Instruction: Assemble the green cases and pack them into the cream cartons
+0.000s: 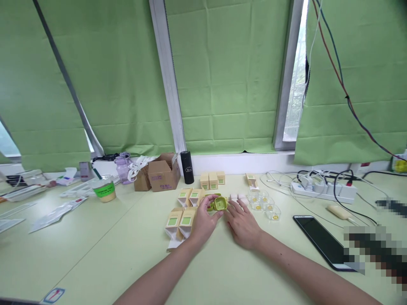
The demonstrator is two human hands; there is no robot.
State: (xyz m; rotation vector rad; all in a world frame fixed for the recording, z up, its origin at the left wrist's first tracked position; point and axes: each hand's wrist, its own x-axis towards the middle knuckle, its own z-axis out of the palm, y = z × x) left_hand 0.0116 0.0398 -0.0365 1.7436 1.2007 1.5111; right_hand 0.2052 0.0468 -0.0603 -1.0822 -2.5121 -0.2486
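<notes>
My left hand (203,220) is closed around a small olive-green square cup (220,203), its open side facing me. More green shows behind the fingers, partly hidden. My right hand (243,226) lies just right of the cup, palm down with fingers stretched forward. Its fingertips are by a few small pale pink pieces (243,198); whether they touch is unclear. Beyond them sit several clear plastic cups (269,207) with yellow bits inside. Left of my left hand stand several kraft-paper boxes (172,221) with green windows, some with flaps open.
Small kraft boxes (213,181) and a single flat one (252,181) are farther back. A black bottle (187,167) and cardboard box (163,173) stand by the wall. Rightward are a phone (321,239), power strip (324,192) and cables; leftward, a drink cup (104,189).
</notes>
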